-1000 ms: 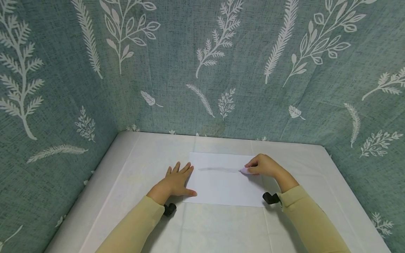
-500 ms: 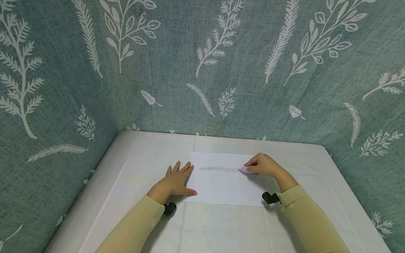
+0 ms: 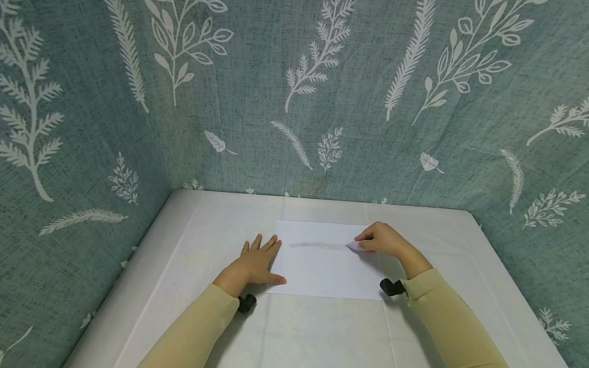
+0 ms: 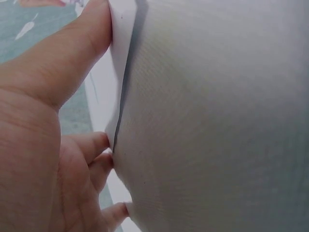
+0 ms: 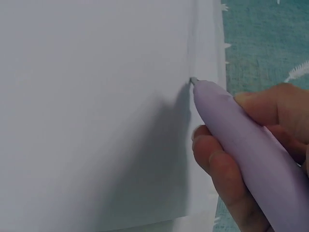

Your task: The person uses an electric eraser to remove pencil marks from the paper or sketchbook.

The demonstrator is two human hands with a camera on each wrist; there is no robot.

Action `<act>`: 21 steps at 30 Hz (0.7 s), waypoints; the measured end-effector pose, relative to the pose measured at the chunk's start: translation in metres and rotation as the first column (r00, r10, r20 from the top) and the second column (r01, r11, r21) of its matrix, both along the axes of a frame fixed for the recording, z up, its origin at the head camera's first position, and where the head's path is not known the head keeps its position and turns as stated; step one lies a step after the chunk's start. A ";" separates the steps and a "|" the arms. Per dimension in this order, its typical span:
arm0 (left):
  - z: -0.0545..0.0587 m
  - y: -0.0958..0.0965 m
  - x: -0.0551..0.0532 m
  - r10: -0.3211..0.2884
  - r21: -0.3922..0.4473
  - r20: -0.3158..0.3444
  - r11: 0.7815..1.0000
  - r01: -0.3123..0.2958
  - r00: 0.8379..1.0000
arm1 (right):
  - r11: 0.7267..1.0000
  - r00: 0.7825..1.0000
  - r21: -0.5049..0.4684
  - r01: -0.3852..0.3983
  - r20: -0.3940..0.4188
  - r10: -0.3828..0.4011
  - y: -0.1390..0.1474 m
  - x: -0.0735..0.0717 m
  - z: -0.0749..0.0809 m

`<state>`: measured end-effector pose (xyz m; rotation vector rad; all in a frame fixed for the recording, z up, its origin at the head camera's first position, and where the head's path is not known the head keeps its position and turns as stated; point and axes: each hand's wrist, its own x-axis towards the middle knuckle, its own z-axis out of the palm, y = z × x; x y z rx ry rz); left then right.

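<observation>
A white sheet of paper (image 3: 322, 276) lies on the table with a faint grey streak (image 3: 313, 245) across its upper half. My left hand (image 3: 253, 266) rests with spread fingers at the sheet's left edge, its thumb on the lower left corner. In the left wrist view, the thumb (image 4: 91, 34) and fingertips line that edge, which lifts slightly. My right hand (image 3: 384, 239) holds a thick lavender pen-like tool (image 5: 246, 145) between thumb and fingers. Its narrow grey tip (image 5: 193, 80) meets the paper at the streak's right end. The tool's rear end is hidden by the hand.
A white cloth covers the table (image 3: 221, 214). Behind it and along both sides hangs green fabric (image 3: 257, 163) with white leaf prints. Black wrist-camera mounts (image 3: 247, 304) show under both cuffs.
The right hand and the lavender tool have shifted very slightly left and away from me, the tip staying at the streak's right end. The left hand keeps its place on the sheet.
</observation>
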<state>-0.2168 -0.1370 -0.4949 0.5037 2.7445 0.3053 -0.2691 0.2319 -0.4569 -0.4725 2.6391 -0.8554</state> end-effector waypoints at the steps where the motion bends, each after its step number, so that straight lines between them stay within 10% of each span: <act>1: 0.000 0.000 0.000 0.000 0.000 -0.002 1.000 0.000 1.000 | 1.000 1.000 0.000 -0.006 0.004 0.006 0.000 0.000 0.001; 21: 0.007 -0.001 0.003 -0.008 0.042 0.007 0.999 0.008 1.000 | 1.000 0.999 0.017 -0.004 0.041 0.003 -0.003 -0.001 -0.001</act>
